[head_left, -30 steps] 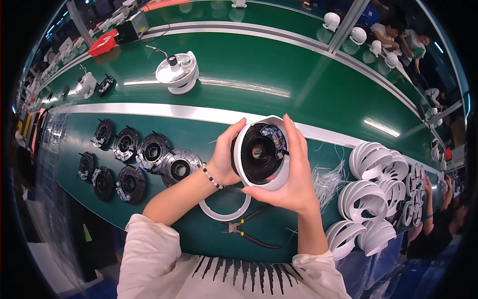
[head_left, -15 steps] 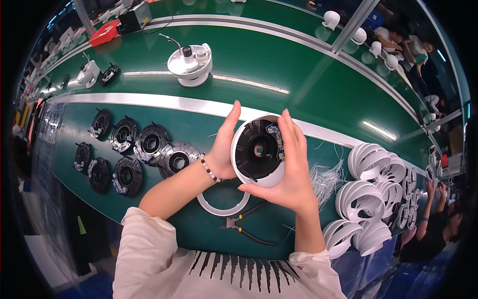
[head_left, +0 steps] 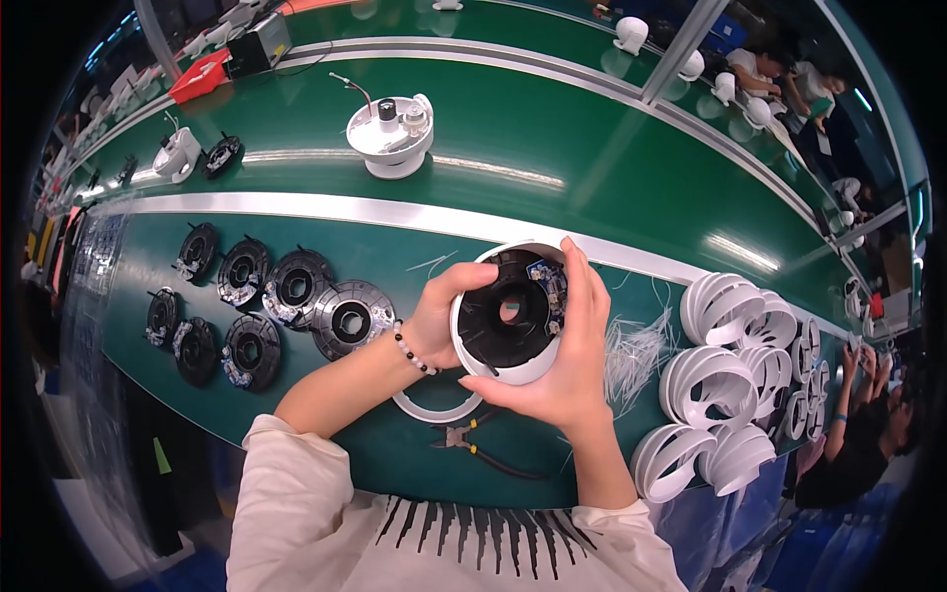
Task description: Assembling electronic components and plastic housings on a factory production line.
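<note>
Between my two hands is a round white plastic housing (head_left: 521,369) with a black disc (head_left: 483,321) seated inside it. The disc has a central hole and a small blue circuit board (head_left: 546,278) along its right side. My left hand (head_left: 441,311) grips the housing's left side, its thumb pressing on the disc's upper left. Along the right side my right hand (head_left: 572,355) wraps the rim, fingers at the top and thumb at the lower edge. Below the hands lie a white ring (head_left: 434,412), partly covered by my left wrist, and cutting pliers (head_left: 459,436) with black and yellow handles.
Several black discs with circuit boards (head_left: 296,284) lie on the left. White cable ties (head_left: 631,360) are heaped right of my hands, beside several white curved shells (head_left: 705,385). Across a pale rail (head_left: 326,206), a white half-assembled unit (head_left: 390,138) stands on the green belt. Other people work at far right.
My left thumb has come down from above the rim onto the black disc. The belt unit appears slightly farther right.
</note>
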